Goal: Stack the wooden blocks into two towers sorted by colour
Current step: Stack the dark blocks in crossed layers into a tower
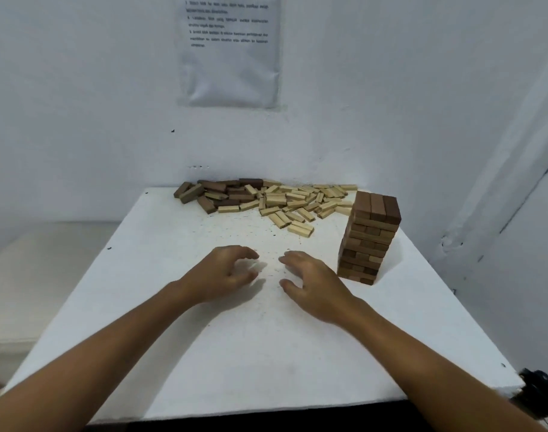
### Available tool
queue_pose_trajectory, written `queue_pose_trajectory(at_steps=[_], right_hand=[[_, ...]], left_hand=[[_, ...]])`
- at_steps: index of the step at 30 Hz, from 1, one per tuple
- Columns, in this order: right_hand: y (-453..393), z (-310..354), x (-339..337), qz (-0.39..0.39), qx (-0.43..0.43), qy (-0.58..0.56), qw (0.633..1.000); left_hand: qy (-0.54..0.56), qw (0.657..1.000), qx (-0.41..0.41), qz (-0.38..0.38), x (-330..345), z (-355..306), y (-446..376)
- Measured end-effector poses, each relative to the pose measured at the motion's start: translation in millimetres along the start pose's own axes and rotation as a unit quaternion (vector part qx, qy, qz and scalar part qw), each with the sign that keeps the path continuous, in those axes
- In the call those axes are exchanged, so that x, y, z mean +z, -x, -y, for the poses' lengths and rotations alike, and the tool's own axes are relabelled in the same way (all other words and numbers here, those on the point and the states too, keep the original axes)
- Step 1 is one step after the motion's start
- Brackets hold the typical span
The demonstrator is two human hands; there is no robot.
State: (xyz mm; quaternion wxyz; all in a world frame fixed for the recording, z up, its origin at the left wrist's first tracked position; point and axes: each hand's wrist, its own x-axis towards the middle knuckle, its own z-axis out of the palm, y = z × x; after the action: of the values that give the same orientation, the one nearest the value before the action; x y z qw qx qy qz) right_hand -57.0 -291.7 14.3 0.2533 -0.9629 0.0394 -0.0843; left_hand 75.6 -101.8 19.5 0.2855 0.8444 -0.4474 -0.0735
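Observation:
A tower of dark brown wooden blocks (370, 236) stands on the right side of the white table (204, 353). Loose blocks lie in a heap along the far edge: several dark brown ones (218, 194) on the left, many light ones (297, 202) in the middle and right. My left hand (226, 272) and my right hand (310, 283) hover over the table's middle, fingers loosely curled, facing each other, holding nothing. The right hand is just left of the tower's base, not touching it.
A white wall rises behind the table with a printed sheet (230, 48) taped to it. A black object (539, 397) sticks out at the table's near right corner. The table drops off on the left to a lower pale surface (32, 275).

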Motion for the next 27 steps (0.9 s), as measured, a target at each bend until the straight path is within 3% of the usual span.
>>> queue_pose_trajectory(at_steps=[14,21,27], right_hand=[[-151.8,34.1,41.4,-0.010,-0.025,-0.031,0.999],[-223.1,43.5,67.4,-0.013,-0.084,0.058,0.995],[-256.1,46.9,91.7,-0.026,-0.139,0.110,0.984]], left_hand=[[-0.047,0.982,-0.122,-0.133,-42.0,97.4,-23.8],[-0.077,0.967,-0.107,-0.219,-65.5,139.2,-73.6],[-0.162,0.953,-0.124,-0.222,-75.9,159.4,-108.4]])
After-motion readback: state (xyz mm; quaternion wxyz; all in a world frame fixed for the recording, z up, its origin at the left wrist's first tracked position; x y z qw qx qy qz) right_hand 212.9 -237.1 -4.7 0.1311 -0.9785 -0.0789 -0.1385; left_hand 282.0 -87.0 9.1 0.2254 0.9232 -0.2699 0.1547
